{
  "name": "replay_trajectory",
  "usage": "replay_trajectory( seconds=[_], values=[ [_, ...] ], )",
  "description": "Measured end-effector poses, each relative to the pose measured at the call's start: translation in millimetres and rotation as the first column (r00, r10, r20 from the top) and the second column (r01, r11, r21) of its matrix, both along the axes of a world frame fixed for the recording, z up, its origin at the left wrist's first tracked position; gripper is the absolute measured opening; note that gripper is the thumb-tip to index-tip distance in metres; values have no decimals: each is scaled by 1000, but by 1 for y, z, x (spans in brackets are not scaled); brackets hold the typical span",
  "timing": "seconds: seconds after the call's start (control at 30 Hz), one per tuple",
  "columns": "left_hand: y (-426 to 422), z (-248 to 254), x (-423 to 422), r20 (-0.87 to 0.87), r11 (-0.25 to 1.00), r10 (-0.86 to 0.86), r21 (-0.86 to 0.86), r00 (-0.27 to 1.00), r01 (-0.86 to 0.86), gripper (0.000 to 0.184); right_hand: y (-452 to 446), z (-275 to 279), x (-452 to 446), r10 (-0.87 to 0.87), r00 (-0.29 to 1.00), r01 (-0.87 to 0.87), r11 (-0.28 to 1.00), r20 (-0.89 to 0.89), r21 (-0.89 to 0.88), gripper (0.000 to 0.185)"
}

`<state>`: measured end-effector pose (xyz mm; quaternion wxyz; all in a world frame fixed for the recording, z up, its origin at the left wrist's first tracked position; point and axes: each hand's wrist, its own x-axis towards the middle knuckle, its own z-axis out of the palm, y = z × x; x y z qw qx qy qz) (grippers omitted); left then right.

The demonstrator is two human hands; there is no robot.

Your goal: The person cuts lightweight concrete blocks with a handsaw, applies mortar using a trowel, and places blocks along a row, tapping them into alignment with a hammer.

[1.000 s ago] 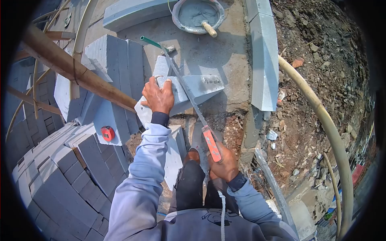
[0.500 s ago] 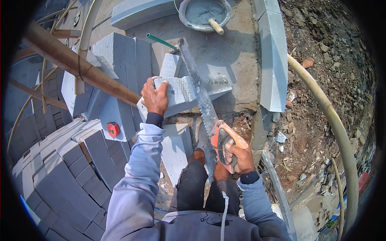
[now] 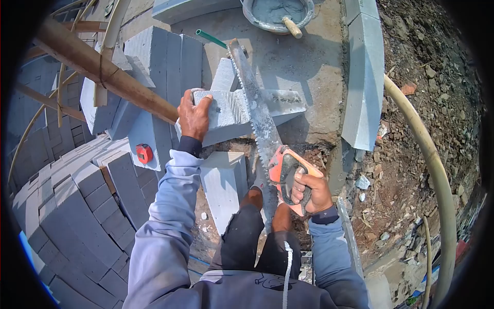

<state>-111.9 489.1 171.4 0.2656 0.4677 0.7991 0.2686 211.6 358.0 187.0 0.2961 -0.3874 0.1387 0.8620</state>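
My left hand (image 3: 194, 117) grips the left end of a pale grey lightweight concrete block (image 3: 220, 117), thumb on its top face. My right hand (image 3: 312, 193) is closed around the orange and black handle of a hand saw (image 3: 263, 122). The toothed blade, smeared with grey dust, lies across the block's middle, pointing away from me. A roughened, stepped patch shows on the block beside the blade. Beneath and behind it, a smaller block piece (image 3: 224, 75) sticks out. Another block (image 3: 224, 177) stands below, near my legs.
A bucket of grey mortar (image 3: 252, 20) with a wooden-handled tool is at the top. Stacked blocks (image 3: 77, 201) and a red tape measure (image 3: 144, 153) lie left. A bamboo pole (image 3: 113, 77) crosses the upper left; another bamboo pole (image 3: 424, 149) curves along the rubble at right.
The view has shifted slightly, with the bucket now higher and further right. The saw seems drawn a little toward me across the block. My left hand keeps its grip.
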Motion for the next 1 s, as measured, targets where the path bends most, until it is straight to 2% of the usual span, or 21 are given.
replay_trajectory(
  seconds=[0.03, 0.1, 0.13, 0.17, 0.23, 0.3, 0.37, 0.4, 0.43, 0.47, 0.57, 0.6, 0.63, 0.67, 0.7, 0.8, 0.83, 0.9, 0.93, 1.0],
  values=[
    [8, -3, -2, -17, 999, -29, 26, 999, 30, 34, -7, 14, -9, 29, 993, -41, 994, 110, 101, 8],
    [6, -6, -11, -61, 995, -91, 27, 994, 93, 34, -32, 41, -4, -3, 988, 4, 1000, 155, -4, 6],
    [11, 0, -11, 14, 996, -88, 13, 996, 88, 34, -49, 55, 5, 29, 979, -40, 998, 202, 49, 6],
    [14, 1, -11, 3, 997, -67, 25, 998, 66, 34, -63, 63, 14, 64, 966, -92, 990, 252, 102, 5],
    [13, -2, -4, -2, 999, -45, 22, 999, 45, 34, -63, 51, 8, 53, 965, -84, 991, 258, 108, 7],
    [8, -4, 11, -78, 999, -45, 17, 996, 46, 34, -18, 21, -8, 19, 969, -66, 980, 246, 185, 8],
    [12, 2, 15, -123, 997, -68, 22, 990, 72, 35, 10, 14, -1, 32, 987, -39, 998, 158, 41, 5],
    [12, 8, 17, -112, 995, -102, -3, 988, 103, 35, 3, 17, -4, 24, 987, -40, 994, 159, 99, 9],
    [15, 12, 18, -102, 990, -140, -13, 985, 139, 35, -14, 22, -8, -27, 989, 17, 997, 146, 73, 13],
    [18, 13, 16, -104, 980, -200, -29, 974, 198, 35, -29, 29, 5, 1, 983, -16, 997, 185, 82, 21],
    [31, 13, 10, -122, 980, -199, -33, 972, 196, 34, -56, 68, 21, 22, 970, -44, 995, 241, 87, 43],
    [31, 12, 13, -76, 985, -175, -7, 982, 175, 34, -53, 63, 15, 25, 968, -65, 986, 248, 155, 28],
    [31, 11, 18, -75, 989, -148, -15, 986, 147, 35, -41, 46, 4, -4, 972, -29, 991, 235, 134, 11],
    [29, 11, 23, -77, 993, -116, -21, 990, 114, 35, -22, 21, -2, -38, 986, 25, 996, 160, 81, 7],
    [27, 12, 26, -84, 997, -76, -23, 994, 75, 36, -13, 2, -6, -71, 994, 69, 997, 81, 29, 7],
    [30, -1, 7, 73, 997, -76, -6, 994, 77, 36, -27, 0, -15, -9, 982, -37, 970, 187, 240, 7],
    [33, -2, 5, 55, 993, -115, 4, 992, 115, 35, -30, 21, -15, -50, 983, 40, 997, 176, 59, 14],
    [31, -1, -3, 15, 986, -167, 10, 986, 167, 35, -71, 31, 9, -25, 997, 17, 993, 69, 117, 33],
    [34, -1, -6, -33, 989, -147, -8, 989, 147, 35, -75, 45, 10, -15, 991, 5, 997, 134, 74, 20],
    [27, -4, -2, -17, 995, -95, -14, 995, 95, 35, -66, 54, 9, 38, 979, -62, 992, 203, 114, 7]
  ],
)
